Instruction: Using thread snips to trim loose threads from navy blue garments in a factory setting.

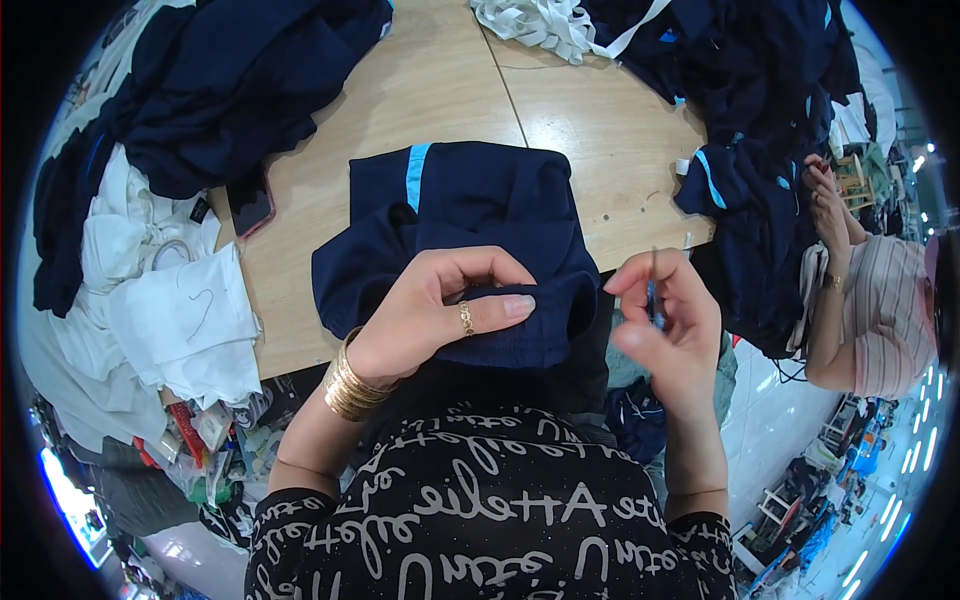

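A navy garment [500,190] with a light blue stripe lies in folds at the table's near edge. My left hand [450,305] pinches its gathered near edge, thumb on top and fingers behind the cloth. That edge hangs toward me and looks like a stitched waistband or cuff. To the right of the garment, and apart from it, my right hand [675,320] is raised with curled fingers. It holds a small slim tool [655,300] with a thin dark tip and a bit of blue. Most of the tool is hidden by the fingers, and I cannot make out its kind.
Navy garments [230,90] are heaped at the far left, with a phone [251,200] beside them. White cloth [185,310] drapes over the left edge. White tape [540,25] lies tangled at the back. More navy garments [750,110] fill the right, near another person's hand [826,200].
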Demonstrator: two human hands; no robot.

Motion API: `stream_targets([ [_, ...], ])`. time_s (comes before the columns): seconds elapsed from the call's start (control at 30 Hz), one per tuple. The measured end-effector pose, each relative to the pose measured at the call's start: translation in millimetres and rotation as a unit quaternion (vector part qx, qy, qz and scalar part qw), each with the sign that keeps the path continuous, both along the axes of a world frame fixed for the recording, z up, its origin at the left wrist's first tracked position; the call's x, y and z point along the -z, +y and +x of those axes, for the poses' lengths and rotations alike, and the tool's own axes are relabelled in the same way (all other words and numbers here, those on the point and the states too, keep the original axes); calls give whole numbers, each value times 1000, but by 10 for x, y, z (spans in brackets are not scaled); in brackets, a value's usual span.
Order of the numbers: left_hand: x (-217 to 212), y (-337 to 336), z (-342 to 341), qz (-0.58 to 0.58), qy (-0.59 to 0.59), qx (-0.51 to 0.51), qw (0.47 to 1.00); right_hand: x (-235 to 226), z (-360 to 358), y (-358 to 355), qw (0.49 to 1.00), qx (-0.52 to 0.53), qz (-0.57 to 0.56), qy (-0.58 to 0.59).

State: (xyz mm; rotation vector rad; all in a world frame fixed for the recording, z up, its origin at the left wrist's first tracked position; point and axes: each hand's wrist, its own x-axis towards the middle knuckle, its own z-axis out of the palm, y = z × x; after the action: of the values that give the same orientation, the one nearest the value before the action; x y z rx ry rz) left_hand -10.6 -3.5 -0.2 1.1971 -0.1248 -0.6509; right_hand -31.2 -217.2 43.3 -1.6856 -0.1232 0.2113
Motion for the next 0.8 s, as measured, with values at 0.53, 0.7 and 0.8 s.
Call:
stream_targets([
  [0.53, 57, -5, -13, -30, -33, -12, 999, 88, -22, 75, 954, -13, -220, -201],
  [0.7, 59, 12, 1, -33, -40, 4, 999, 116, -32, 42, 918, -12, -289, -271],
  [0.8, 57, 17, -6, -33, -36, 5, 999, 70, -19, 33, 894, -16, -321, -312],
])
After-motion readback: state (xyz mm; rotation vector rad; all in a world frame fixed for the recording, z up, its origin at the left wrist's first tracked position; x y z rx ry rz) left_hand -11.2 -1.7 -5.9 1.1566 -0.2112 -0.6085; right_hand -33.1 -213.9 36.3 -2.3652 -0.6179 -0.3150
